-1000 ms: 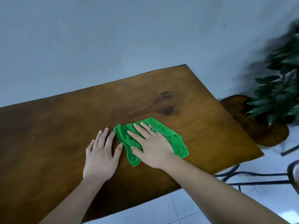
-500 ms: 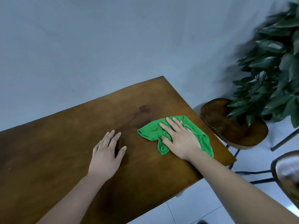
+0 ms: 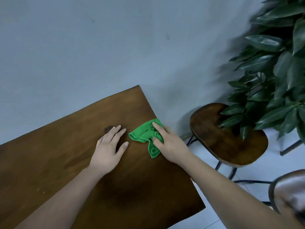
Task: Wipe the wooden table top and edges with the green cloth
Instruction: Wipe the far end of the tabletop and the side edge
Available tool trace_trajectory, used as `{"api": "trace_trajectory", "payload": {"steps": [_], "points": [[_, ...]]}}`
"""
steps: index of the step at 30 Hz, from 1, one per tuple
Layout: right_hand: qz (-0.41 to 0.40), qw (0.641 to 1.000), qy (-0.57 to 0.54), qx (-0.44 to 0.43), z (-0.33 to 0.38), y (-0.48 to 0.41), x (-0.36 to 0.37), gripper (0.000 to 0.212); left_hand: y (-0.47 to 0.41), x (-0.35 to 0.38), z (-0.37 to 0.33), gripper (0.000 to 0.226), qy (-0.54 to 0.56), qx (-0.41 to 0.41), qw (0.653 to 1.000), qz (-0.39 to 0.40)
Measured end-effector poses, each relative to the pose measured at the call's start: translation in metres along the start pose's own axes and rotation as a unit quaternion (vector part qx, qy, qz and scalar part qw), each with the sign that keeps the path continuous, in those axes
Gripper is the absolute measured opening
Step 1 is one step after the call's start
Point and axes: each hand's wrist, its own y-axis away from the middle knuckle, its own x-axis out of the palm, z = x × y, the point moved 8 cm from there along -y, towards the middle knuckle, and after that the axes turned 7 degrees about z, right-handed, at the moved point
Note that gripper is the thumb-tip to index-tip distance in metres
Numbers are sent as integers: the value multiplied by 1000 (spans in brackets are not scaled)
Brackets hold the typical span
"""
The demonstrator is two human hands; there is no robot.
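The wooden table [image 3: 57,154] fills the lower left, its right edge running from the far corner down to the near right corner. A crumpled green cloth [image 3: 145,136] lies at that right edge. My right hand [image 3: 170,142] presses on the cloth, with its thumb and fingers gathered into the fabric and the hand partly over the table's edge. My left hand [image 3: 109,147] rests flat on the table top just left of the cloth, fingers apart, holding nothing. A dark knot in the wood peeks out beside my left fingertips.
A dark wooden stool [image 3: 227,138] on black metal legs stands to the right of the table. A leafy green plant [image 3: 272,80] hangs over it. Another brown seat [image 3: 290,190] shows at the lower right. A grey wall lies behind and a pale tiled floor below.
My right hand has slid the cloth to the right, from the table's middle to its right edge, and the cloth has bunched up. My left hand has stayed flat on the table.
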Motion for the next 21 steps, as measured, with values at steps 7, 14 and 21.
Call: {"api": "trace_trajectory", "payload": {"steps": [7,14,21], "points": [[-8,996,-84,-26,-1,-27,-6,69,-9,2,-4,68,-12,-9,1000,-7],[-18,997,-72,-16,14,-133,-22,73,-15,6,-1,71,-29,-26,999,10],[-21,996,-91,1,28,-234,-36,72,-18,8,-1,69,-35,-31,999,20]]}}
